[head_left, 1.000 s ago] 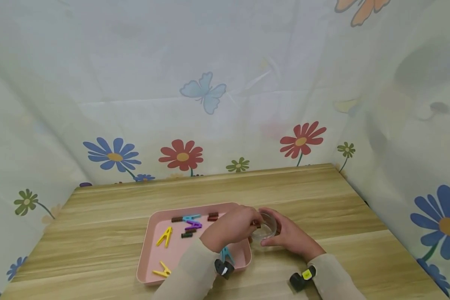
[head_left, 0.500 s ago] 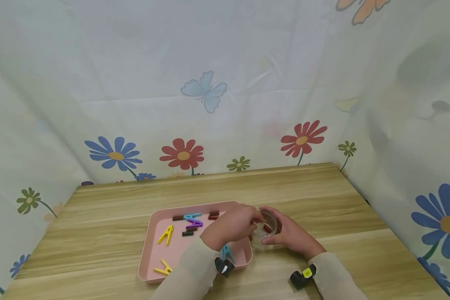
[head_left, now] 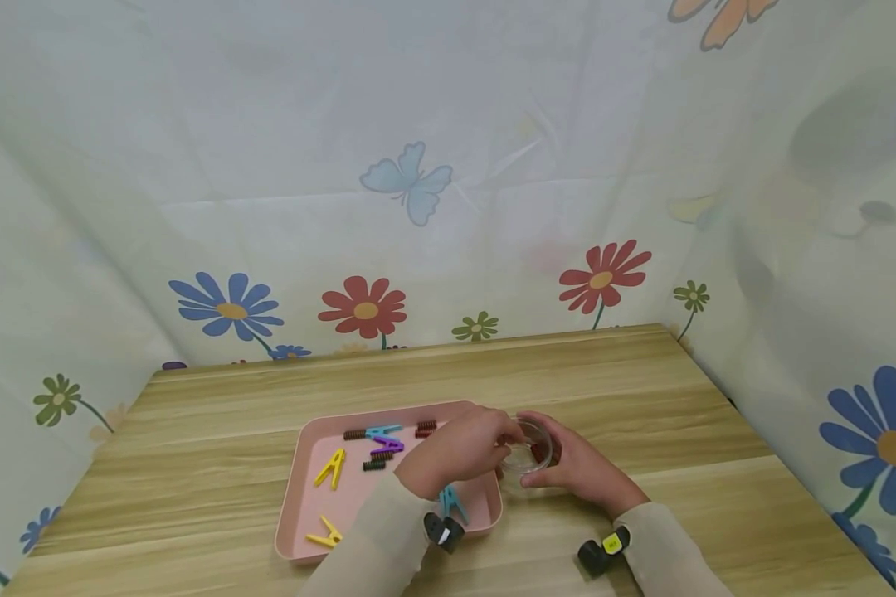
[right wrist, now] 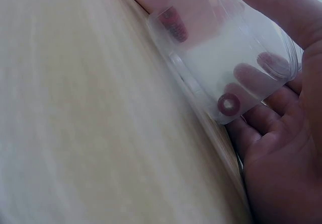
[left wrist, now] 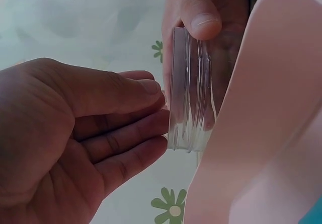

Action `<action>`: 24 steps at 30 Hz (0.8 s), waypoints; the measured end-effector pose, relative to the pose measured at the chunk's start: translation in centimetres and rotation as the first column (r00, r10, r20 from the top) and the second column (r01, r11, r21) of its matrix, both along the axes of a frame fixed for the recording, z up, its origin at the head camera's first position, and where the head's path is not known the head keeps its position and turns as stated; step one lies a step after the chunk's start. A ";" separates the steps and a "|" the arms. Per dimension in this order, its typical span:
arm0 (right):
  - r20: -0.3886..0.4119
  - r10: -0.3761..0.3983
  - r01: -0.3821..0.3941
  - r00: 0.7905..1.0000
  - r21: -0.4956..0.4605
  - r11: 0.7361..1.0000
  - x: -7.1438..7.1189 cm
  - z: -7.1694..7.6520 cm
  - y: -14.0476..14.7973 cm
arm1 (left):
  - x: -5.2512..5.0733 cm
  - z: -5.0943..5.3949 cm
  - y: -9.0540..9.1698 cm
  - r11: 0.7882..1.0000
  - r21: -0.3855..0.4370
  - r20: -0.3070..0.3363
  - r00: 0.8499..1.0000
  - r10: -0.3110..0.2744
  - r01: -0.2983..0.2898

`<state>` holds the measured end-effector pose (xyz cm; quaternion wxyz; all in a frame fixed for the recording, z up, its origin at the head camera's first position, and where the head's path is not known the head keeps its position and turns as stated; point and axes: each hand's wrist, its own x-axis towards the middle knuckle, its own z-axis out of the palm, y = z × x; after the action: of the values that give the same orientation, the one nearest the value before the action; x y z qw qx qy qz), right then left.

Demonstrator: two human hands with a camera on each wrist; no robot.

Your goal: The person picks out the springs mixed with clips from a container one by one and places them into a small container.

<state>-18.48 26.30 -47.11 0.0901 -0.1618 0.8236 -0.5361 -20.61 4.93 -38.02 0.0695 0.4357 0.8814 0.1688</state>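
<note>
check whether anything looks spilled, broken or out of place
Nothing stands out. The clips and springs in the pink tray lie scattered, but none looks broken or spilled; the clear jar in the right hand holds a red spring and shows no visible crack.

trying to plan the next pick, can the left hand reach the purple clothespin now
Likely yes: the left hand appears to hold nothing, and the purple clothespin lies uncovered in the nearby open pink tray.

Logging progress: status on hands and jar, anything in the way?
Right hand gripping clear jar. Left hand at its mouth. Reddish springs inside. Pink tray close beside, clear of mouth.
</note>
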 end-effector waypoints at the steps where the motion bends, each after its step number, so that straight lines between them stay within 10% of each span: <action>1: -0.001 0.000 0.000 1.000 0.002 1.000 0.0 0.0 0.0 | 0.0 0.0 0.0 1.000 0.004 -0.001 1.000 -0.003 0.003; 24: -0.004 0.019 -0.019 1.000 -0.019 1.000 -0.2 -0.4 0.3 | -0.4 0.8 -1.1 0.997 0.012 0.066 0.995 0.072 -0.073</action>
<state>-18.66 26.60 -47.48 0.0918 -0.1715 0.8169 -0.5429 -21.01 3.88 -37.24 0.0888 0.3981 0.8927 0.1917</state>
